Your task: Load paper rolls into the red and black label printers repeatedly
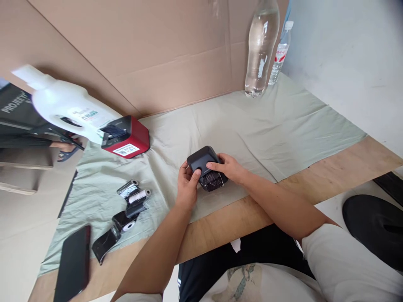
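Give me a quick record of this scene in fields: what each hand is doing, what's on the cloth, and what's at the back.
left hand: left hand grips the near-left side of the small black printer
right hand: right hand rests on the printer's top, fingers pointing left
surface: green cloth over a wooden table
left of printer: red printer, paper rolls, black phone
far left: white jug, lying tilted
back: two clear bottles against cardboard
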Available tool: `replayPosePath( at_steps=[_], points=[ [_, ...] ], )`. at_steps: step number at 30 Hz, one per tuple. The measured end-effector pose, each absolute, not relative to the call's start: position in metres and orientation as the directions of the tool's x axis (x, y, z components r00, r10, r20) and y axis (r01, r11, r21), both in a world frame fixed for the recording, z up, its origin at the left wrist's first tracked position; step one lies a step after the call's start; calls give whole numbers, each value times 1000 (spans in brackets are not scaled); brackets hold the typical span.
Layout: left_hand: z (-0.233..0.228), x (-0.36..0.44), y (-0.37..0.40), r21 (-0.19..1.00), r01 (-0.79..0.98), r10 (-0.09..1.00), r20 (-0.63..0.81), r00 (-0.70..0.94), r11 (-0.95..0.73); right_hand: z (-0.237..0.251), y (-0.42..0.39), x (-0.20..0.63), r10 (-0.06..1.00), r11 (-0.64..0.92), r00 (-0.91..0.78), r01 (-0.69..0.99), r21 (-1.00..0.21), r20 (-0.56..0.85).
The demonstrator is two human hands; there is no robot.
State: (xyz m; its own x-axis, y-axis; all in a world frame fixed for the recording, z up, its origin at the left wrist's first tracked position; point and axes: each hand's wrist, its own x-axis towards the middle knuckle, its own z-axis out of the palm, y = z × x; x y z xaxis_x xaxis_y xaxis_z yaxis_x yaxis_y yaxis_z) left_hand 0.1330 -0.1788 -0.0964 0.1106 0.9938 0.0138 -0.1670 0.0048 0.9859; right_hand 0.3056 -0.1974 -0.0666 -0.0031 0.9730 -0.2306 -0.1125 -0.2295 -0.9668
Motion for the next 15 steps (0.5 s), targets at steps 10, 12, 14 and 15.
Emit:
replayPosePath(
  at_steps=[10, 12, 14, 15],
  points=[
    [-101, 137, -201, 438, 561, 617, -20, 787, -702, -56, -86, 422, 839, -208, 394, -402, -891, -374],
    [-100, 139, -204, 312, 545, 546, -94, 833, -778, -56, -59, 468, 769, -228, 502, -364, -903, -396],
    [-101, 138, -206, 248, 539, 532, -100, 841, -805, -58, -42, 508, 700, -244, 604, -297, -923, -380],
    [-101, 138, -206, 235, 537, 531, -94, 842, -810, -60, -36, 524, 664, -262, 646, -272, -926, -377]
  ],
)
